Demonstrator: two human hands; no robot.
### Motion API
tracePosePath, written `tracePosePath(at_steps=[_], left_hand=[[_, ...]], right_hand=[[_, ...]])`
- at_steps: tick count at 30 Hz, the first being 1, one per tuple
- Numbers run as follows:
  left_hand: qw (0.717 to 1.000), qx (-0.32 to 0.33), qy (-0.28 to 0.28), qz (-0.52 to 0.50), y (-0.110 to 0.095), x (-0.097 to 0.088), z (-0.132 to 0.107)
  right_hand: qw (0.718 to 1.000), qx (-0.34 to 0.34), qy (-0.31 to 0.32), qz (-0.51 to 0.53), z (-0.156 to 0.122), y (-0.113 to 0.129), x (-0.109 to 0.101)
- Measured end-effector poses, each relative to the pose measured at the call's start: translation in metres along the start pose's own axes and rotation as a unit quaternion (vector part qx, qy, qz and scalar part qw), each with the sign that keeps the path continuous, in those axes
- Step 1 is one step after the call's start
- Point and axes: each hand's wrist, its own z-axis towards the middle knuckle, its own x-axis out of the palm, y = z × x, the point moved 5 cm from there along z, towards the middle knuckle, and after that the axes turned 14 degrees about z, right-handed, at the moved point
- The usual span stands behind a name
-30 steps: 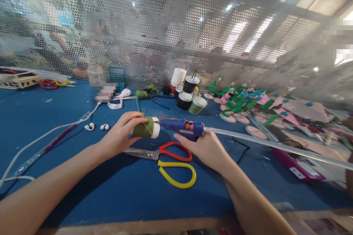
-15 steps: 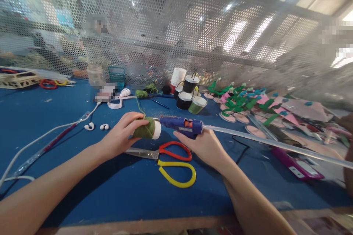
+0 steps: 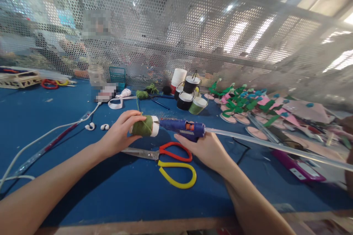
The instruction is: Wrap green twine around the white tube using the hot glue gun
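My left hand (image 3: 120, 132) grasps a green-wound cup (image 3: 145, 126), tilted on its side, white rim facing right. My right hand (image 3: 208, 148) is closed around the glue gun (image 3: 182, 127), its tip directed left at that rim; I cannot tell whether they touch. A clear glue stick (image 3: 275, 146) extends right from the gun's rear. The cup is held over the middle of the bench (image 3: 116, 194), just beyond the scissors (image 3: 154, 154), whose blades point left. I note a yarn strand (image 3: 137, 104) running from the cup to a green ball (image 3: 142, 95) on the far side.
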Motion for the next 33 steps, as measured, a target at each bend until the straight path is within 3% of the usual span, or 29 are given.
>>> tracePosePath(at_steps=[13,33], left_hand=[[0.999,0.031,-0.013,-0.001,-0.005,0.0,0.0],[0.998,-0.046,0.003,-0.03,0.006,0.0,0.001]], right_hand=[[1.0,0.009,-0.007,0.006,0.001,-0.004,0.001],[0.999,-0.001,0.043,-0.004,-0.002,0.0,0.005]])
